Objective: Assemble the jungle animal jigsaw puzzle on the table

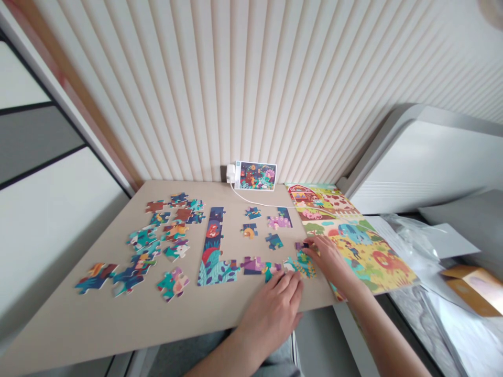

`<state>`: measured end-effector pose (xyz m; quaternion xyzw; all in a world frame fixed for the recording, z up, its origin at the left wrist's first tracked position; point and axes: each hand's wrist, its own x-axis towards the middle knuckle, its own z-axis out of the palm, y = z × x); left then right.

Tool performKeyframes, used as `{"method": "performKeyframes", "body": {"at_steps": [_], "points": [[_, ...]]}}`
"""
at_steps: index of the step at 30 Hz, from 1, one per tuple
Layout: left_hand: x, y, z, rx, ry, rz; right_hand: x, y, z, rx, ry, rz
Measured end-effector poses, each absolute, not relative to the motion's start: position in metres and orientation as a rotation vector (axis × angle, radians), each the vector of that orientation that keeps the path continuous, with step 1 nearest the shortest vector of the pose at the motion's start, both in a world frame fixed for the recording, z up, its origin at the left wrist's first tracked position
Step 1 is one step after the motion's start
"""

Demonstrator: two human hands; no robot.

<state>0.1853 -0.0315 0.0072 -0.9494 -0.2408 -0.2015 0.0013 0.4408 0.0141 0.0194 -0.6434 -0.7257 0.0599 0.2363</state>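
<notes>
An L-shaped stretch of joined jigsaw pieces [210, 256] lies on the beige tabletop [118, 324], and its foot runs right toward my hands. My left hand [271, 309] rests with its fingertips on colourful pieces [273, 271] at the end of that row. My right hand [326, 256] is farther up, its fingers pinching a dark purple piece [302, 245] above a small joined teal-and-yellow cluster [303, 266]. Several loose pieces [141, 246] are spread to the left, and a few more [271, 225] lie just above my hands.
A large illustrated farm-scene puzzle sheet [353, 246] lies at the table's right end, overhanging its edge. A small picture card [255, 176] and white charger [230, 174] with cable stand against the ribbed wall. Plastic wrap and a cardboard sleeve [469, 288] lie at right.
</notes>
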Motion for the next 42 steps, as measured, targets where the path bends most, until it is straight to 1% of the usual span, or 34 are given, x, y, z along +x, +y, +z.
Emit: {"method": "performKeyframes", "body": {"at_steps": [2,8,15,20,24,30,35,38,42], "points": [[0.185,-0.031,0.008,-2.978,-0.759,-0.629,0.436,0.008,0.021,-1.731,-2.021,0.077],[0.185,-0.032,0.010,-2.966,-0.763,-0.609,0.431,-0.006,0.016,-1.643,-2.135,0.184],[0.188,-0.035,0.000,-2.872,-0.741,-0.610,0.425,-0.020,0.009,-1.654,-2.090,0.081],[0.182,-0.040,-0.005,-2.817,-0.503,-0.717,0.418,-0.025,0.009,-1.651,-2.054,-0.008],[0.162,-0.047,0.004,-2.897,-0.388,-0.879,0.416,-0.029,0.013,-1.634,-2.038,-0.060],[0.097,-0.036,0.024,-2.851,-0.735,-0.967,0.414,-0.035,0.017,-1.565,-2.034,-0.106],[0.034,-0.011,0.021,-2.723,-1.075,-0.916,0.391,-0.041,0.021,-1.531,-2.077,-0.087],[0.020,-0.003,0.014,-2.719,-1.199,-0.861,0.375,-0.043,0.023,-1.541,-2.089,-0.078],[0.023,-0.003,0.008,-2.787,-1.196,-0.809,0.361,-0.047,0.024,-1.530,-2.138,-0.062]]}}
